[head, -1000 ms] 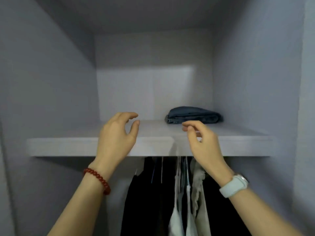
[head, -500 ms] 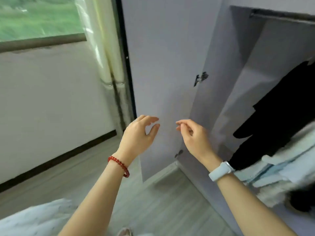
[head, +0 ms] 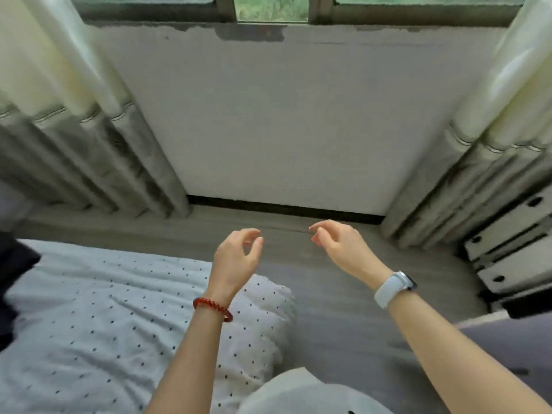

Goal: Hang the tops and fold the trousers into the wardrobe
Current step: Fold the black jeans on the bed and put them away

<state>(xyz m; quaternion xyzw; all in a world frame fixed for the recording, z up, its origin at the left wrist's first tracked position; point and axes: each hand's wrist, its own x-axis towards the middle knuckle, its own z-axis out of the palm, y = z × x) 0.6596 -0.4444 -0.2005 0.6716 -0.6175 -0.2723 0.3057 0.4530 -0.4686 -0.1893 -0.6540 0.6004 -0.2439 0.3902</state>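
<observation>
My left hand (head: 237, 256), with a red bead bracelet at the wrist, hovers over the corner of the bed with fingers loosely curled and nothing in it. My right hand (head: 340, 249), with a white watch on the wrist, hangs above the grey floor, fingers relaxed and empty. A dark garment (head: 13, 282) lies at the left edge of the bed, mostly cut off by the frame. The wardrobe, its shelf and the folded trousers are out of view.
A bed with a white dotted sheet (head: 98, 318) fills the lower left. Cream curtains (head: 68, 121) hang on both sides of a white wall under a window. White drawers (head: 513, 249) stand at the right. A strip of grey floor (head: 343, 324) runs between bed and wall.
The view has swung left from the wardrobe shelf with the folded trousers, past the wardrobe door, to the bed and window wall. Both hands stayed empty and came down.
</observation>
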